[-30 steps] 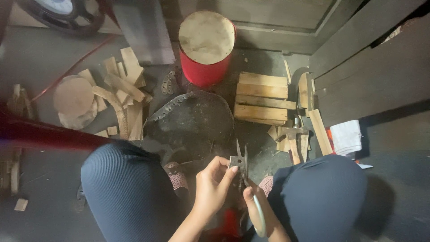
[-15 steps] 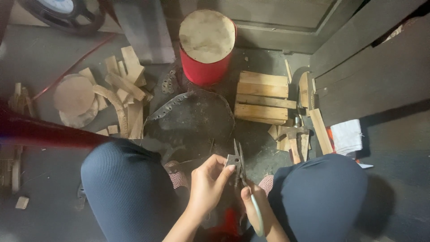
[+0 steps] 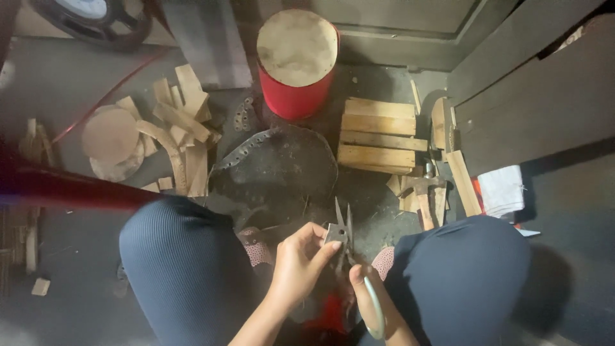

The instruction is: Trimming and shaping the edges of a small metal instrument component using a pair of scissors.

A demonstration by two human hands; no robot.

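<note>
The pliers [image 3: 343,232], points up between the person's knees, are grasped at their pale handles by the right hand [image 3: 365,288] while the left hand [image 3: 298,263] pinches a small piece at their head, just before a dark round metal sheet [image 3: 282,160], the red drum [image 3: 296,61] beyond it.

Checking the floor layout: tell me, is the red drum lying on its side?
No, the red drum stands upright on the floor, its pale skin top facing up toward the camera.

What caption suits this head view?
Seated person's left hand and right hand grip scissors above a round leather piece.
</note>
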